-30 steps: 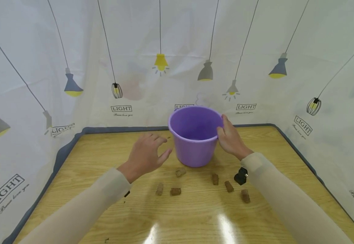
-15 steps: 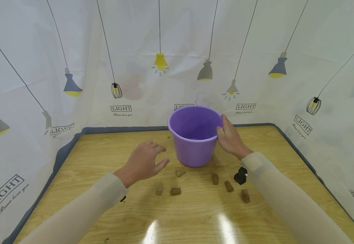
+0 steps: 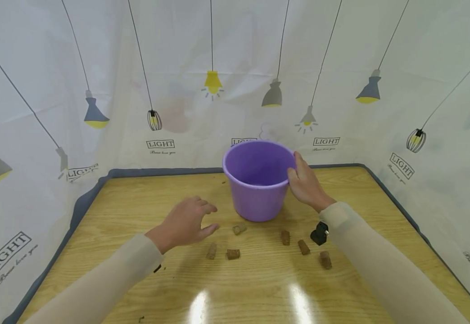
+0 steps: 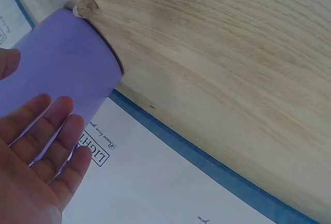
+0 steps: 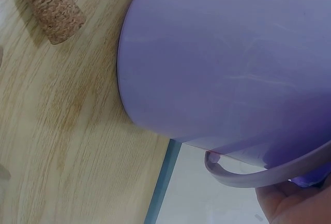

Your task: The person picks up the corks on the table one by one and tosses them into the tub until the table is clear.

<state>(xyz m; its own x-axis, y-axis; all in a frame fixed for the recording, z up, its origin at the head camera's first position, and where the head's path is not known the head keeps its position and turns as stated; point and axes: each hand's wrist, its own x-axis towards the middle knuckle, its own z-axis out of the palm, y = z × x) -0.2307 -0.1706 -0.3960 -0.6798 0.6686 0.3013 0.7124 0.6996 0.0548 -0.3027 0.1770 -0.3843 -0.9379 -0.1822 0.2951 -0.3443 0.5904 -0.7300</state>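
Observation:
A purple plastic bucket stands upright at the back middle of the table. My right hand grips its rim on the right side, thumb over the edge. In the right wrist view, the bucket's handle hangs across part of that hand. My left hand hovers left of the bucket, fingers apart and holding nothing. In the left wrist view, its palm and relaxed fingers show in front of the bucket without gripping it. Nearest to this hand on the table lie a pale cork and a brown cork.
Another pale cork lies just before the bucket. Brown corks are scattered to the right, near my right sleeve. A white sheet printed with lamps walls the wooden table at the back and sides.
My left hand has drawn away from the bucket, moving left and toward me, with its fingers still spread. The right hand and the bucket have stayed in place.

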